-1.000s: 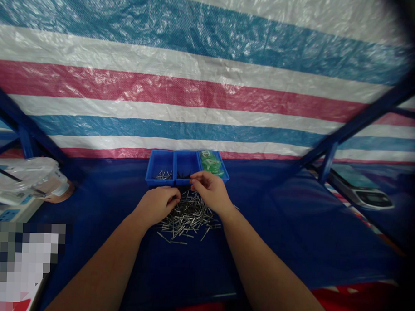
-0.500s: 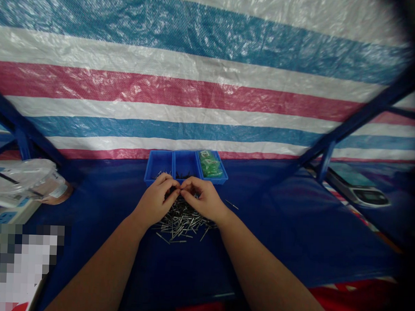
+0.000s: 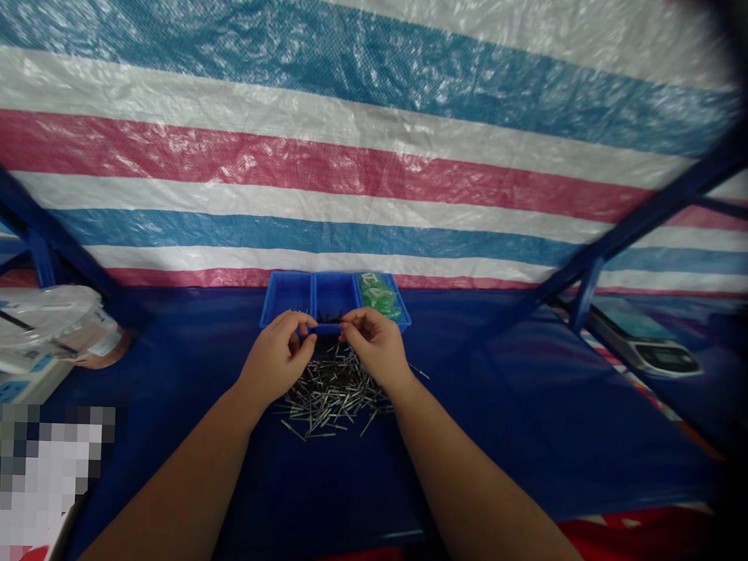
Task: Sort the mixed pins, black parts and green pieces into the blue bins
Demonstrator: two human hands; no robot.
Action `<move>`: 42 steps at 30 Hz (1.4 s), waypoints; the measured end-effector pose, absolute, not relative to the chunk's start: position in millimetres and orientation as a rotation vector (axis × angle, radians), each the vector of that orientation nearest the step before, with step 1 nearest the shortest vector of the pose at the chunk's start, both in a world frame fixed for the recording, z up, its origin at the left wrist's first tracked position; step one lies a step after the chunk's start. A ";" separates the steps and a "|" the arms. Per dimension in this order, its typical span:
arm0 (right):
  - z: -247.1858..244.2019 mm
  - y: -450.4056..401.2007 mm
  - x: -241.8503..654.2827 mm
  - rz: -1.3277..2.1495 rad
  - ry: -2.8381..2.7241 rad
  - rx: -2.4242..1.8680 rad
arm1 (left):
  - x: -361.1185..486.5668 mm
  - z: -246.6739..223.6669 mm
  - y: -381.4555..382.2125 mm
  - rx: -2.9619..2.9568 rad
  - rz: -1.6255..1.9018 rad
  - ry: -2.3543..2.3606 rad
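Note:
My left hand (image 3: 279, 352) is closed in a pinch over the left side of a pile of thin metal pins that look like blind rivets (image 3: 330, 398). Opposite it, my right hand (image 3: 377, 346) also pinches, thumb against fingers, above the pile's right side. A small gap separates the fingertips; whatever they hold is too small to make out. Just beyond the hands stands a blue three-compartment tray (image 3: 313, 295). Silvery pins show low in its left compartment, dark small pieces in the middle one, and a green plastic packet (image 3: 379, 295) in the right one.
One loose pin (image 3: 418, 371) lies right of the pile on the blue table (image 3: 492, 415). A digital scale (image 3: 648, 339) sits far right, between blue frame bars. At left stand a lidded plastic cup (image 3: 81, 327) with a straw and a power strip (image 3: 23, 387). Striped sheeting hangs behind.
My hands have drawn apart: the fingertips were together over the pile, and now a gap shows between them. The right hand has shifted slightly right and up.

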State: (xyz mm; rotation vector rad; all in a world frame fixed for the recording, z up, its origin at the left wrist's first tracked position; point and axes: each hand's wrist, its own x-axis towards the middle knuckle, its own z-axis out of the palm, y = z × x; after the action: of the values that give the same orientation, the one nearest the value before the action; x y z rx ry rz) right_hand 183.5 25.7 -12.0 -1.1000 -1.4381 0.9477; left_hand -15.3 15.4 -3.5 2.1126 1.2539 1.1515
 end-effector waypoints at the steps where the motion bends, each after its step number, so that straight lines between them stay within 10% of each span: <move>1: -13.3 27.0 183.6 0.952 -1.423 -1.113 | -15.5 -4.3 15.8 2.119 1.133 1.249; 24: -15.7 -33.5 292.4 0.193 -2.063 -1.842 | -18.5 -4.3 15.0 2.195 0.962 1.127; 42: 17.5 -46.4 204.6 0.759 -1.933 -1.190 | -4.4 -1.4 1.0 1.943 0.750 0.825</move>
State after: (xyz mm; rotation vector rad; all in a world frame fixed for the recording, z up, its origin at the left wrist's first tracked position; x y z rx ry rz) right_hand 204.6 -46.4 17.5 -1.1901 -1.9333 0.7593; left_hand -4.4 1.0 -1.4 1.9426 0.8247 0.7504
